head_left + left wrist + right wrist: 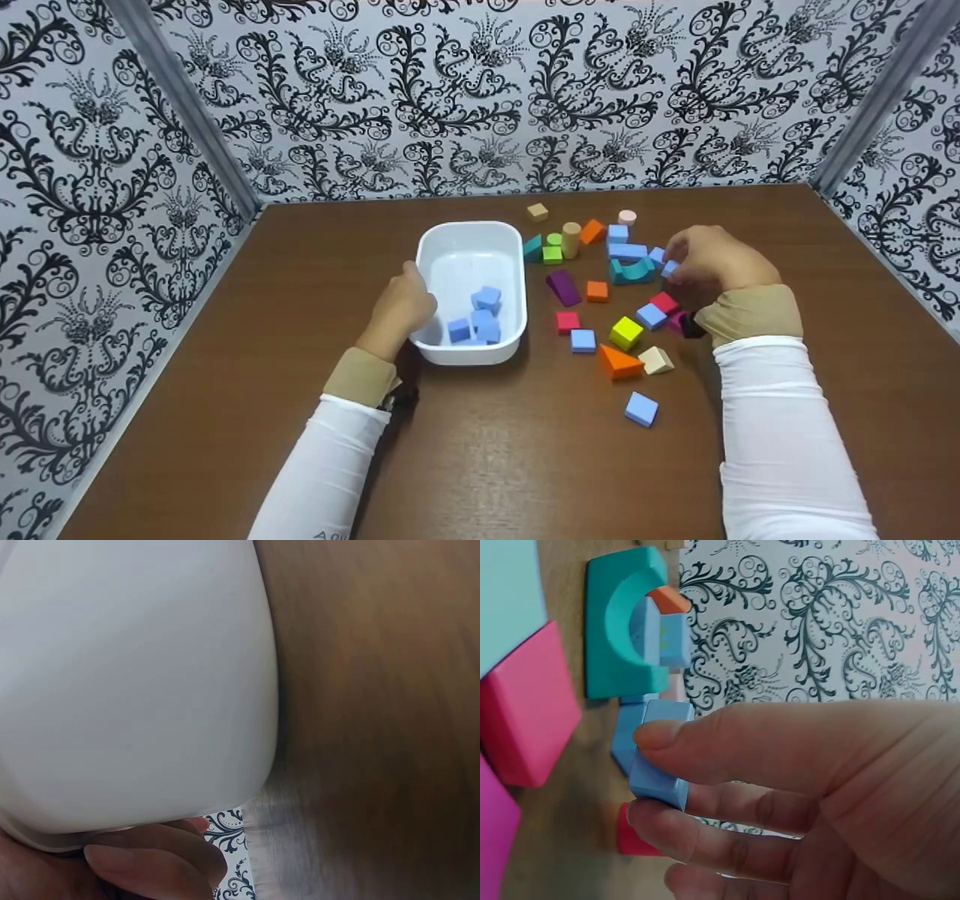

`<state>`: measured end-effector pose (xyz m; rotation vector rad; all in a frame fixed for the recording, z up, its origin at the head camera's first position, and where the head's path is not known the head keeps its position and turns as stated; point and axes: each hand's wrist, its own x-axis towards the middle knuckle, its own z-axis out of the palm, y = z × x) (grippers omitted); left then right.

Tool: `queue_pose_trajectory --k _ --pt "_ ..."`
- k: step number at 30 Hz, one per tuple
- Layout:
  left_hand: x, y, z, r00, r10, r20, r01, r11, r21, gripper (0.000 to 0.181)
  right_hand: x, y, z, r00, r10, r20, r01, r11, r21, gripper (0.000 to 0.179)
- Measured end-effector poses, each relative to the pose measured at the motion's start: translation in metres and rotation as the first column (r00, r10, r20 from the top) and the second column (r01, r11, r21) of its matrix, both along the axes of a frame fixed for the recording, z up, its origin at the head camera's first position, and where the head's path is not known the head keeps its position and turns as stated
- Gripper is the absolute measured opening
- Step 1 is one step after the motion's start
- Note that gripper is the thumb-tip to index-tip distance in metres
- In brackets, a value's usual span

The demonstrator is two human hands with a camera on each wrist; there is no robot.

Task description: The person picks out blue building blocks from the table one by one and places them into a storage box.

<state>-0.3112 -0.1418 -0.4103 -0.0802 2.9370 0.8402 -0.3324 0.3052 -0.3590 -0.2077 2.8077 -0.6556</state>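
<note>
pinching a blue block (657,774) between thumb and fingers of the right hand (720,259), just beside another blue block (626,736) and near the teal arch (631,274), toward the right of the bench (487,465). gripping the left side of the white tub (472,356) with curled fingers of the left hand (403,311), well apart from the held block, with several blue pieces (482,321) lying inside. possible to lose the pinched block through a hold too shallow on smooth faces. easy to nudge the neighbouring block or the arch by dragging sideways instead of lifting clear. perhaps also easy to brush the red block (664,303) with a low wrist, or to tilt the tub by pulling on one side only.
</note>
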Motion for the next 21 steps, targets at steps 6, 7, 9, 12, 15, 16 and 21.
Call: queue_pose_trajectory --k 6,7,9,12,15,16,21 --pt "0.0 0.001 0.0 1.0 0.0 0.016 0.0 1.0 0.016 0.066 0.013 -0.011 0.015 0.998 -0.055 -0.022 0.055 0.998 -0.008 0.049" --pt "-0.001 0.001 0.0 1.0 0.0 0.019 0.0 1.0 0.019 0.066 0.015 -0.013 0.017 0.998 -0.062 -0.024 0.062 0.998 -0.005 0.049" --pt "-0.001 0.001 0.0 1.0 -0.001 0.022 0.001 1.0 0.02 0.066 0.018 -0.016 0.022 0.998 -0.061 -0.033 0.061 0.998 -0.001 0.049" --pt "-0.001 0.0 0.0 1.0 -0.002 0.024 0.001 1.0 0.013 0.068 0.019 -0.019 0.026 0.998 -0.028 -0.057 0.028 1.0 -0.004 0.045" --pt "-0.002 0.0 -0.001 1.0 -0.004 0.027 0.004 1.0 0.008 0.071 0.017 -0.023 0.029 0.994 0.027 -0.105 -0.027 1.0 -0.001 0.039" --pt "-0.002 0.0 -0.001 1.0 -0.003 0.028 0.003 1.0 0.007 0.072 0.016 -0.025 0.03 0.992 0.038 -0.117 -0.038 0.999 0.002 0.037" --pt "-0.002 0.001 -0.001 0.999 0.002 0.036 -0.003 1.0 0.007 0.072 0.016 -0.037 0.035 0.981 0.095 -0.171 -0.095 0.995 0.01 0.034"
